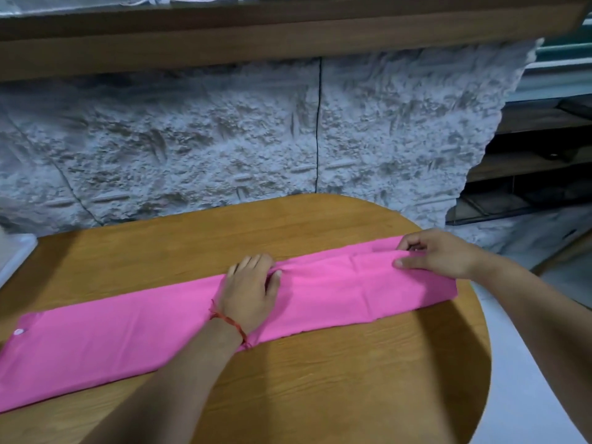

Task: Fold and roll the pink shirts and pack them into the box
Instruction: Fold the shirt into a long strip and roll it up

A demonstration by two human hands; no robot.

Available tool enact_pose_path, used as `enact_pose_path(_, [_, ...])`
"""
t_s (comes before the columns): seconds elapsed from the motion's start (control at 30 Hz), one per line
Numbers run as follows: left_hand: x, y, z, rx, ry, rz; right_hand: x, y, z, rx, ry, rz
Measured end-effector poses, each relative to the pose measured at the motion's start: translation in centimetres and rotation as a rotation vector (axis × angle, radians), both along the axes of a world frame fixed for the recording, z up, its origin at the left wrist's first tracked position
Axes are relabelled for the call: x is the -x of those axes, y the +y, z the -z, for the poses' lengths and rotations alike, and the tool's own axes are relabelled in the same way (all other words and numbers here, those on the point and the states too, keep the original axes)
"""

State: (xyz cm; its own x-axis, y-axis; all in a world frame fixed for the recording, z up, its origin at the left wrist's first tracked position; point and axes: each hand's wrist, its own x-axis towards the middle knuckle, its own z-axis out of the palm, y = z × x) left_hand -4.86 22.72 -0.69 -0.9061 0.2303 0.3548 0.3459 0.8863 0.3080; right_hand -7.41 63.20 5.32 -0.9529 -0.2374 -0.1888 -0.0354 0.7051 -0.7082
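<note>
A pink shirt (326, 299), folded into a long narrow strip, lies across the wooden table (320, 389) from the lower left to the right edge. A white button shows at its left end. My left hand (248, 291), with a red thread at the wrist, lies on the middle of the strip, fingers curled over its far edge. My right hand (432, 253) pinches the far edge of the strip near its right end, thumb on top of the cloth. No box is in view.
A rough grey stone-textured wall (224, 145) stands behind the table, under a wooden shelf (256, 33). Dark shelves (541, 161) are at the right. A pale object (16, 251) shows at the table's left edge. The table's rounded right end borders a light floor.
</note>
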Motion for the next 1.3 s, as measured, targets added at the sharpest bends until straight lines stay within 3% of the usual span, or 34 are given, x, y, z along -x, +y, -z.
enact_pose_path(0.1, [0.8,-0.2,-0.6,-0.133,-0.151,-0.026,1.2,0.1,-0.9,0.137,0.036,0.093])
enact_pose_path(0.2, [2.5,-0.6,-1.3,-0.040,-0.237,-0.048,2.6,-0.1,-0.3,0.179,0.016,0.196])
enact_pose_path(0.3, [2.8,-1.1,-0.9,0.129,-0.179,-0.059,2.7,0.0,1.5,0.200,-0.101,0.290])
enact_pose_path(0.47, [3.4,-1.3,0.2,0.179,-0.126,-0.032,2.7,2.1,1.7,0.251,-0.294,0.267])
enact_pose_path(0.63, [4.9,-1.7,-0.4,0.188,-0.154,-0.046,4.0,1.1,0.7,0.398,-0.139,0.391])
enact_pose_path(0.73, [4.9,-1.6,0.2,0.244,-0.117,-0.063,4.3,-0.2,1.9,0.328,-0.141,0.482])
enact_pose_path(0.87, [4.7,-1.8,1.1,0.235,-0.040,-0.064,3.4,0.3,2.5,0.448,-0.103,0.650])
enact_pose_path(0.93, [4.7,-1.8,1.3,0.236,-0.023,-0.070,3.0,1.3,2.4,0.387,0.003,0.775])
enact_pose_path(1.0, [4.7,-1.8,1.4,0.225,-0.013,-0.074,2.4,2.2,2.7,0.323,-0.008,0.826])
enact_pose_path(1.1, [4.7,-1.7,1.3,0.219,-0.017,-0.079,1.5,2.6,3.1,0.290,-0.170,0.802])
enact_pose_path(1.3, [4.6,-1.7,1.4,0.215,-0.015,-0.067,1.9,1.0,1.4,0.335,-0.252,0.605])
